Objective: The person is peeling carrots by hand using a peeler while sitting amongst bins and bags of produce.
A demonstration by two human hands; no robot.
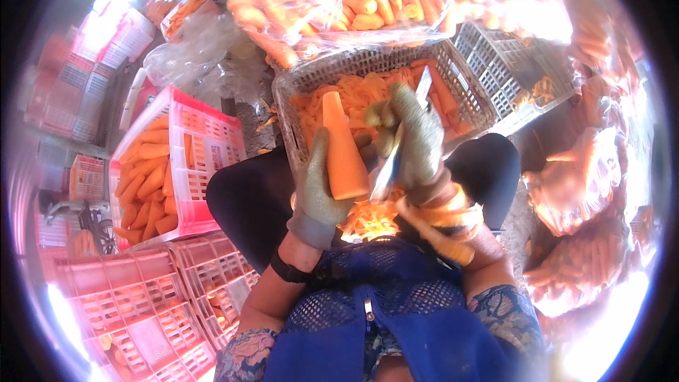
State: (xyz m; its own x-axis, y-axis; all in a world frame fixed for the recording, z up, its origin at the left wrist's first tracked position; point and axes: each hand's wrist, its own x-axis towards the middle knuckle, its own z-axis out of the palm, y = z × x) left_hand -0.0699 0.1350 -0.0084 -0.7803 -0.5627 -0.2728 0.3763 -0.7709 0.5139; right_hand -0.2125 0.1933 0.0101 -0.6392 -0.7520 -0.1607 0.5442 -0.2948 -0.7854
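My left hand (pixel 319 185), in a grey-green work glove, grips a large carrot (pixel 342 154). The carrot's surface is smooth and peeled, and its narrow end points away from me. Just to the right, my gloved right hand (pixel 419 140) closes around a metal bladed tool (pixel 386 170), a knife or a peeler. Its bright ends stick out above and below the fist, and the lower one is near the carrot's thick end. Orange peel strips (pixel 448 223) hang over my right wrist. Under both hands is a dark plastic crate (pixel 286 116) with peelings (pixel 355 87) and some carrots (pixel 443 95).
At left stands a pink-and-white crate (pixel 207 156) of peeled carrots (pixel 146 175), with red crates (pixel 132 307) nearer me. Bagged carrots (pixel 339 8) lie beyond the dark crate. More bags (pixel 575 180) line the right side. A grey crate (pixel 509 71) sits far right. Peelings (pixel 371 220) fill my lap.
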